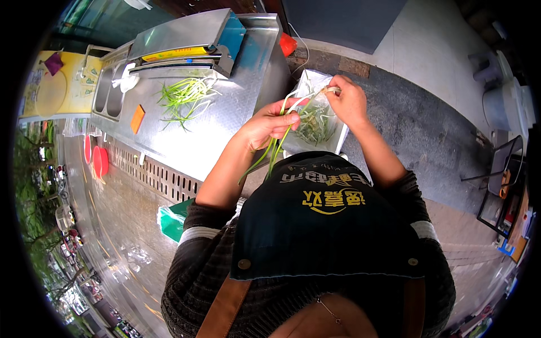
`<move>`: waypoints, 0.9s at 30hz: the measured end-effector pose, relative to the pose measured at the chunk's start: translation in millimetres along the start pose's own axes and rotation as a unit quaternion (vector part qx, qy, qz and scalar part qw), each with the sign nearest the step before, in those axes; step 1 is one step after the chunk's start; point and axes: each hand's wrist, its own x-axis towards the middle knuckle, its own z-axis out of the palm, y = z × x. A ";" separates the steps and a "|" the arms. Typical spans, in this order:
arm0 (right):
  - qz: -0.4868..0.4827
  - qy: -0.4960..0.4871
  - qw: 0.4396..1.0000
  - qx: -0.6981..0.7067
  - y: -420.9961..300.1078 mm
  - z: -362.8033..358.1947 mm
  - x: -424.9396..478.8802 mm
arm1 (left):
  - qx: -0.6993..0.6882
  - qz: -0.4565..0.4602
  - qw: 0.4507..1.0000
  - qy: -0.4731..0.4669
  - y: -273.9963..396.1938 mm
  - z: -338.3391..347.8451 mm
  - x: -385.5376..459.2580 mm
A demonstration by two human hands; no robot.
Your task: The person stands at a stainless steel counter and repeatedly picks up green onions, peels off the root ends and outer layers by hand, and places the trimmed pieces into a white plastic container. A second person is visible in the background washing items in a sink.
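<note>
My left hand [272, 123] grips several long spring onions [272, 154] by their stalks, and the green leaves hang down towards my apron. At the white root end, the fingers of my right hand [348, 101] pinch the same stalks. Beneath both hands sits a white lined bin [340, 126] holding a heap of wilted leaves and peelings [315, 126]. To the left, a loose pile of spring onions [188, 97] lies on the stainless steel counter [236, 114].
On the counter stands a film wrapping machine [181, 38], with an orange block [137, 119] and a double sink [107, 95] further left. Red basins [100, 162] and a green lined bin [172, 222] are on the floor. A folding chair [503, 164] stands at the right.
</note>
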 end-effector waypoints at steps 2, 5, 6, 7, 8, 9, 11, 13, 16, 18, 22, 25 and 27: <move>0.046 0.022 0.997 -0.050 19.8 -2.9 12.0 | -0.009 0.005 1.000 -0.022 -2.7 -0.9 -7.9; 0.121 0.034 0.986 -0.114 43.1 -7.7 24.3 | -0.010 0.012 0.999 -0.050 -2.2 1.3 -21.7; 0.138 0.030 0.982 -0.125 46.8 -8.7 26.1 | -0.005 0.023 0.998 -0.054 -3.0 0.7 -23.8; 0.155 0.025 0.978 -0.136 51.8 -9.7 27.9 | -0.001 0.033 0.998 -0.058 -2.8 1.0 -26.7; 0.156 0.036 0.979 -0.123 62.5 -8.2 28.4 | 0.027 0.020 0.997 -0.075 -0.2 1.3 -32.8; 0.156 0.009 0.983 -0.098 65.2 -9.3 27.9 | 0.023 0.023 0.996 -0.082 1.6 2.6 -35.2; 0.157 -0.046 0.985 -0.048 69.2 -11.2 26.7 | 0.016 0.031 0.995 -0.098 3.5 3.4 -37.5; 0.189 -0.132 0.970 0.081 67.2 -8.6 26.1 | 0.007 0.036 0.994 -0.103 2.5 0.2 -36.2; 0.193 -0.162 0.944 0.215 31.9 -9.9 17.7 | 0.009 0.042 0.994 -0.105 1.0 -1.5 -35.1; 0.185 -0.173 0.917 0.307 11.2 -9.5 14.1 | 0.023 0.040 0.994 -0.102 0.5 0.5 -33.3; 0.195 -0.247 0.823 0.473 -29.5 -17.7 10.8 | 0.030 0.002 0.995 -0.097 1.7 3.1 -28.6; 0.165 -0.268 0.806 0.502 -30.0 -16.2 9.7 | 0.071 -0.023 0.990 -0.122 1.2 3.5 -23.1; 0.153 -0.263 0.828 0.471 -27.3 -17.2 8.7 | 0.086 -0.017 0.990 -0.109 2.9 4.3 -21.2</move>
